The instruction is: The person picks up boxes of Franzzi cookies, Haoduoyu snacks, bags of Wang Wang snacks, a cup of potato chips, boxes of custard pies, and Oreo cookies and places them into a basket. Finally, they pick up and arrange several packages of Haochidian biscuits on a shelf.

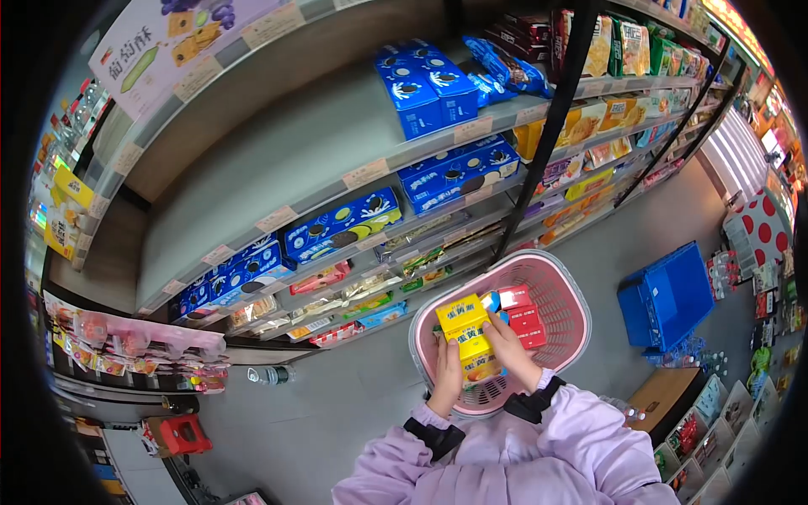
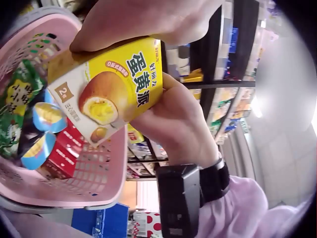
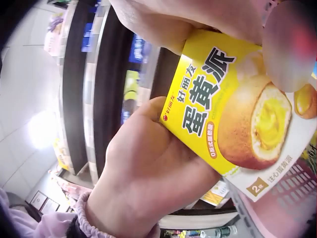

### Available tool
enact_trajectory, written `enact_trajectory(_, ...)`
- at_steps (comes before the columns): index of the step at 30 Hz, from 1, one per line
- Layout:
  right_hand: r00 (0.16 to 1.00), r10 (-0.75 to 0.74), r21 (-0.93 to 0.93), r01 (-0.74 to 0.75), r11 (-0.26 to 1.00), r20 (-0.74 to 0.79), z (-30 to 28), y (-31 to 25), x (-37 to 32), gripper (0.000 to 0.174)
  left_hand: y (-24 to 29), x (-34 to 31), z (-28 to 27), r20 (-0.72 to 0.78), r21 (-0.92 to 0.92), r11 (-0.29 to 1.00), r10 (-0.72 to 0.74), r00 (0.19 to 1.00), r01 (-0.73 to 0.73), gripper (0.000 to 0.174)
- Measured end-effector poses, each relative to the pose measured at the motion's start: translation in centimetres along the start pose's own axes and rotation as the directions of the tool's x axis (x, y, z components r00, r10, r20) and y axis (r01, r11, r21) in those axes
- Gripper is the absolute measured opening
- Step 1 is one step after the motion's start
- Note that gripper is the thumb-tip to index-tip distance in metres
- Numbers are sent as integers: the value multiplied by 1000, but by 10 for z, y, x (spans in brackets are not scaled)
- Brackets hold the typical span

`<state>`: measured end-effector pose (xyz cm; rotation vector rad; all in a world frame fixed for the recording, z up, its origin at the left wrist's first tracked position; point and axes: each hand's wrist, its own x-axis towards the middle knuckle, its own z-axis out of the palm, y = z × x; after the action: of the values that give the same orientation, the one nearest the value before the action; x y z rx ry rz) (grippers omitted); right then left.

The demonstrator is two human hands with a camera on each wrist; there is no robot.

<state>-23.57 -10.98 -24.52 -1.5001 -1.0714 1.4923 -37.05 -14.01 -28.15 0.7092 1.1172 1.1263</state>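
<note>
Both hands hold a row of yellow egg yolk pie boxes [image 1: 461, 311] above a pink basket [image 1: 576, 324]. My left hand [image 1: 449, 376] grips them from the left side, and my right hand [image 1: 513, 355] from the right. In the left wrist view, the end face of one pie box [image 2: 106, 91] shows a cut pie picture, with the right hand [image 2: 173, 116] beyond it. The right wrist view shows a similar face on a pie box [image 3: 223, 114], the left hand [image 3: 148, 168] behind. Inside the basket lie red boxes [image 1: 523, 320] and a green bag [image 2: 20, 104].
Shelves with blue cookie boxes [image 1: 345, 223] rise ahead; another pair of blue boxes [image 1: 425, 88] stands on the upper shelf. A blue crate [image 1: 669, 295] sits on the floor at right. A red stool [image 1: 183, 433] and bottles [image 1: 271, 374] are at left.
</note>
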Motion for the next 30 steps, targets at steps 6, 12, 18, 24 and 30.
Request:
enact_trajectory(6, 973, 207, 54, -213, 976, 97, 8, 63, 35, 42, -57, 21, -17, -74, -266, 922, -312, 947, 283, 43)
enact_trajectory(12, 943, 312, -7, -313, 950, 117, 22, 127, 79, 41, -54, 38, -18, -99, -409, 815, -486, 868, 410, 47)
enact_trajectory(18, 875, 410, 249, -470, 847, 258, 22, 105, 87, 48, -59, 51, -25, -118, -387, 849, -433, 894, 360, 51)
enact_trajectory(24, 943, 322, 317, -331, 889, 80, 31, 99, 97, 55, -49, 64, -28, -189, -381, 888, -348, 918, 258, 46)
enact_trajectory(30, 963, 208, 255, -247, 935, 170, 15, 84, 78, 35, -73, 60, -37, -174, -347, 913, -286, 942, 213, 44)
